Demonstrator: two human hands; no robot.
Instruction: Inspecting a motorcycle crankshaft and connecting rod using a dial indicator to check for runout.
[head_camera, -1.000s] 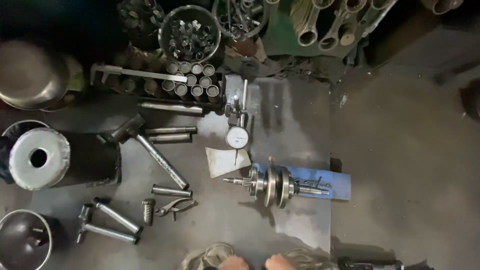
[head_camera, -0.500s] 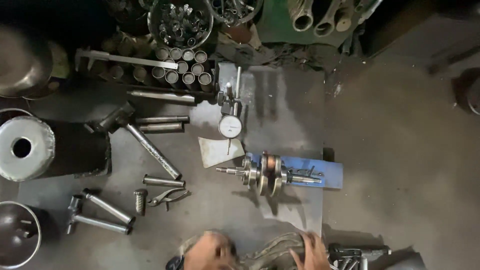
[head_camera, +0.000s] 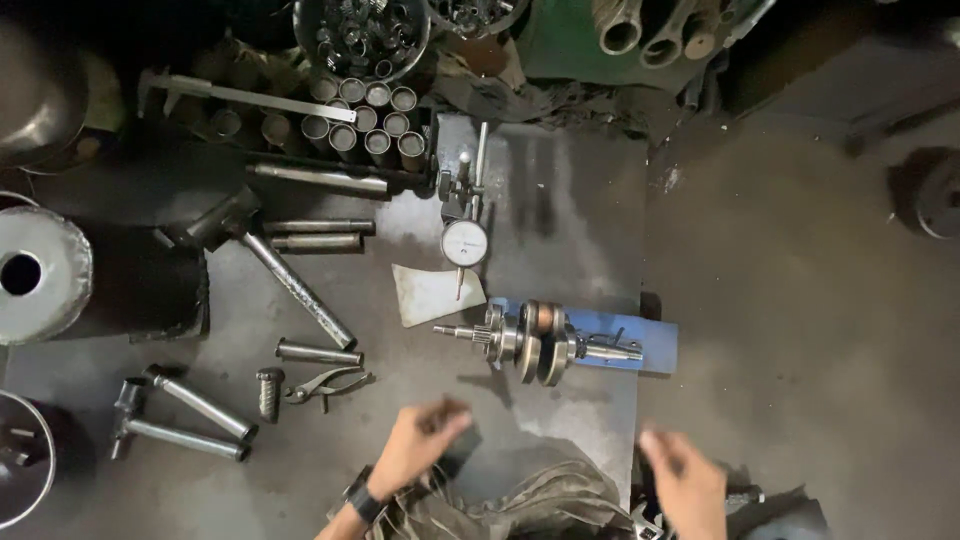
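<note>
A metal crankshaft (head_camera: 528, 343) lies on its side across a blue stand (head_camera: 645, 347) on a grey steel plate (head_camera: 570, 210). Just behind it stands a dial gauge (head_camera: 464, 242), with a white scrap (head_camera: 432, 293) beside it. My left hand (head_camera: 422, 447) hovers low over the plate's front edge, fingers curled. A dark blurred shape sits at its fingertips, and I cannot tell whether it is held. My right hand (head_camera: 686, 482) is at the plate's front right corner, fingers stretched out, nothing visible in it. A crumpled drab cloth (head_camera: 545, 497) lies between the two hands.
Left of the plate lie a hammer (head_camera: 275, 262), pliers (head_camera: 327, 383), steel rods (head_camera: 318, 233) and tube wrenches (head_camera: 185, 420). A row of sleeves (head_camera: 365, 118), a caliper (head_camera: 250, 96) and a bowl of small parts (head_camera: 362, 35) sit at the back. A large cylinder (head_camera: 40, 272) stands at the left.
Both hands have come up from the bottom edge toward the plate. The view has shifted, so everything sits lower in the frame.
</note>
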